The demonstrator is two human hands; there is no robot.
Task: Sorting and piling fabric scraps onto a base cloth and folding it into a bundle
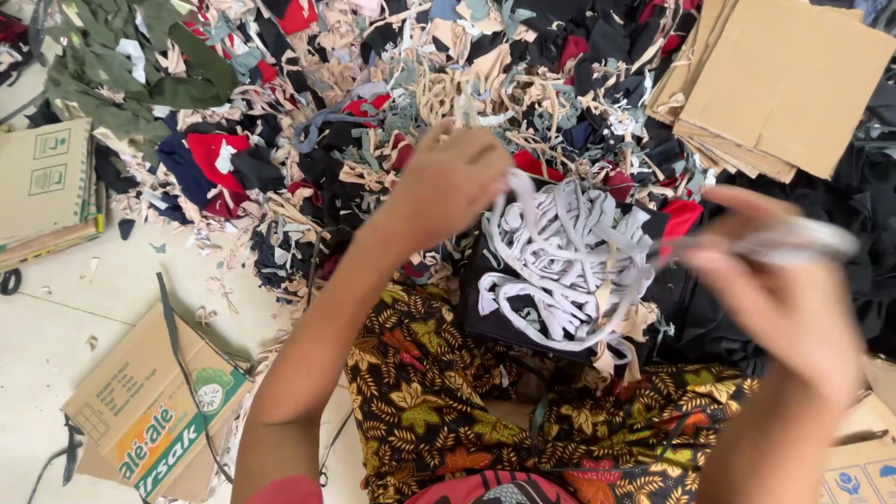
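My left hand (pixel 446 185) is raised over the scrap heap, its fingers pinched on the end of a pale grey fabric strip (pixel 523 191). That strip runs down into a tangle of similar pale strips (pixel 569 261) lying on a dark cloth on my lap. My right hand (pixel 779 289) is blurred with motion and grips another stretch of pale strip (pixel 793 241), pulled out to the right. Below both hands lies my patterned brown and orange garment (pixel 439 392).
A big heap of mixed fabric scraps (pixel 373 93) in black, red, beige and green fills the floor ahead. Flattened cardboard sheets (pixel 784 84) lie at the upper right, a cardboard box (pixel 42 182) at the left, and printed cardboard (pixel 149 411) on the white floor at lower left.
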